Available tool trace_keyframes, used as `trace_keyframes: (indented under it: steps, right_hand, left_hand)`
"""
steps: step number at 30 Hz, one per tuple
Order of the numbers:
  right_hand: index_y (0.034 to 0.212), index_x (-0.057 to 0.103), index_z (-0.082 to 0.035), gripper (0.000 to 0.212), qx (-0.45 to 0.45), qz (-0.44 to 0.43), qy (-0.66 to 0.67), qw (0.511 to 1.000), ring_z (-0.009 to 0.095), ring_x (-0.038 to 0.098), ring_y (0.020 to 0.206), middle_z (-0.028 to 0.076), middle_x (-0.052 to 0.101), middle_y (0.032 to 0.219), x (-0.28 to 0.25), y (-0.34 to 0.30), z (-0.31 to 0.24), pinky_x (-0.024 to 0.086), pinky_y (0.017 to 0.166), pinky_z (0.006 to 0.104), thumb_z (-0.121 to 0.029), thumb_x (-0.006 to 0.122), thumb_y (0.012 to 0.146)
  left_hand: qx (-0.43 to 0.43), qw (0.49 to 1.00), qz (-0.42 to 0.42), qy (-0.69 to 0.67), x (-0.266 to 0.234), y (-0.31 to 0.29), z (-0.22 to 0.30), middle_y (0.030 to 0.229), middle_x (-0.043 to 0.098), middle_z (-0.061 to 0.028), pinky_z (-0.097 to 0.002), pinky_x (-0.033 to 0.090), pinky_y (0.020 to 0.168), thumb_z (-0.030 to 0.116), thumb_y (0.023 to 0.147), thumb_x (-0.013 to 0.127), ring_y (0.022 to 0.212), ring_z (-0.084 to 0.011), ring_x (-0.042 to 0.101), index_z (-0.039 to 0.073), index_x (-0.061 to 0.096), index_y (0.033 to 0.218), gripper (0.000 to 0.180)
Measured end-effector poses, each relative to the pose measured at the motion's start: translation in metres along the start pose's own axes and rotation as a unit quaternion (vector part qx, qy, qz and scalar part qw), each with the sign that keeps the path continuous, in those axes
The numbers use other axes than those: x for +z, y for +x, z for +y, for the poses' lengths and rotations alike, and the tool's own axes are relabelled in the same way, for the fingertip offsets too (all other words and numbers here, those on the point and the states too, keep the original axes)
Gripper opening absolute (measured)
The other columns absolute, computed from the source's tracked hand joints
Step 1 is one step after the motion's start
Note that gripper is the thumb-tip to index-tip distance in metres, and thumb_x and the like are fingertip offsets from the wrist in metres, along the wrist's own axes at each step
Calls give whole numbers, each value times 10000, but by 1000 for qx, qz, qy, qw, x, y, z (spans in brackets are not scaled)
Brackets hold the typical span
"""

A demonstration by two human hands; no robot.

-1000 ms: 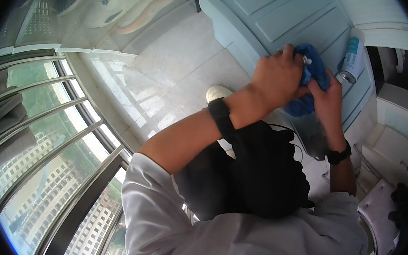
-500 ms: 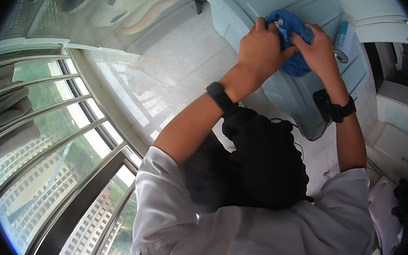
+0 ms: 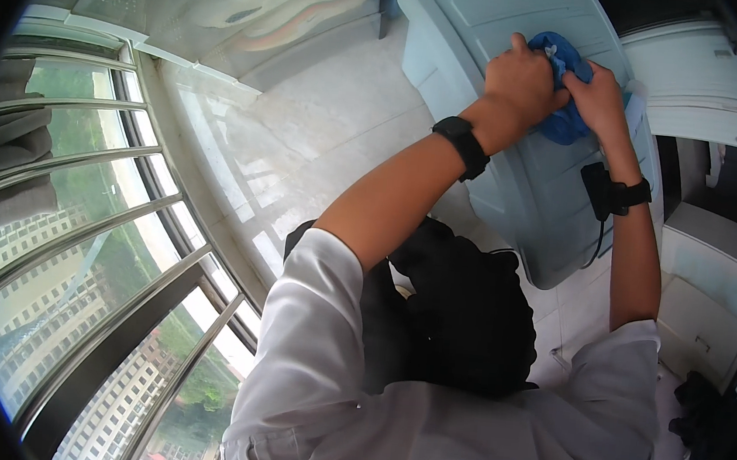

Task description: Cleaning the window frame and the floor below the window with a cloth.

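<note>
Over the far right part of the scene, both hands are at the blue bundle [image 3: 567,129], which is above the lid of the pale blue bin [image 3: 457,23]. The left hand [image 3: 522,81] has its fingers curled against the bundle's left side; the right hand [image 3: 597,97] pinches its right side, thumb toward the middle. A small white piece [image 3: 551,51] shows at the bundle's far left edge. Whether the bundle rests on the lid or is held clear of it cannot be told.

Each wrist bears a black strap; the right strap [image 3: 630,196] carries a black box [image 3: 597,190] with a cable hanging down. Just right of the right hand is a can [image 3: 637,109], partly hidden. White drawers [image 3: 706,80] are at far right. On the left are a window with metal rails [image 3: 86,157] and grey cloth [image 3: 13,138]; shoes [image 3: 266,2] are at far left, behind a clear panel.
</note>
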State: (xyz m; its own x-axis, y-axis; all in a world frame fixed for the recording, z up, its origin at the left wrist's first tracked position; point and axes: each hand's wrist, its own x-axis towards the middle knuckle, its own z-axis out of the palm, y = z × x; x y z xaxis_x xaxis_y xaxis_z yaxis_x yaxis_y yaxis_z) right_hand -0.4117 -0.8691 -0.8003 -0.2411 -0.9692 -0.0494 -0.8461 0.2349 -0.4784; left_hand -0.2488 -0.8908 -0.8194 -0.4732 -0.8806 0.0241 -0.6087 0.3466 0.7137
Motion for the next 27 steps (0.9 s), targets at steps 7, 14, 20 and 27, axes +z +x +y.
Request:
trace_keyframes:
  steps: [7,14,20,27]
  right_hand:
    - [1044,671,-12,398,-80,25,-87,993,385,637,941,205,666,1019,21,-25,-47,507,829,416,-300,655,770]
    - [1080,659,6,416,-138,-26,-31,990,344,634,983,172,630,1086,31,5,-61,503,863,381,-259,699,761]
    - [1112,653,-17,464,-257,48,60,963,314,648,975,145,639,1109,72,74,-87,511,835,378,-347,728,794]
    - [1121,629,-20,430,-256,-58,7,965,268,644,921,110,632,1021,66,64,-82,497,829,324,-331,712,836]
  left_hand:
    - [-10,1000,18,-9,-21,-46,-34,1015,591,-219,-427,540,737,401,760,720,822,-369,648,-28,657,983,488]
    - [-13,993,101,-64,-31,-35,-60,1021,569,-210,-429,526,728,348,744,762,862,-385,625,-32,628,1015,485]
    - [-60,966,241,-72,-55,10,-99,974,573,-216,-419,534,690,351,736,777,788,-387,622,-40,618,1017,507]
    - [-146,948,247,-139,-38,-21,-85,974,535,-229,-418,552,621,314,701,788,710,-387,637,-52,589,961,492]
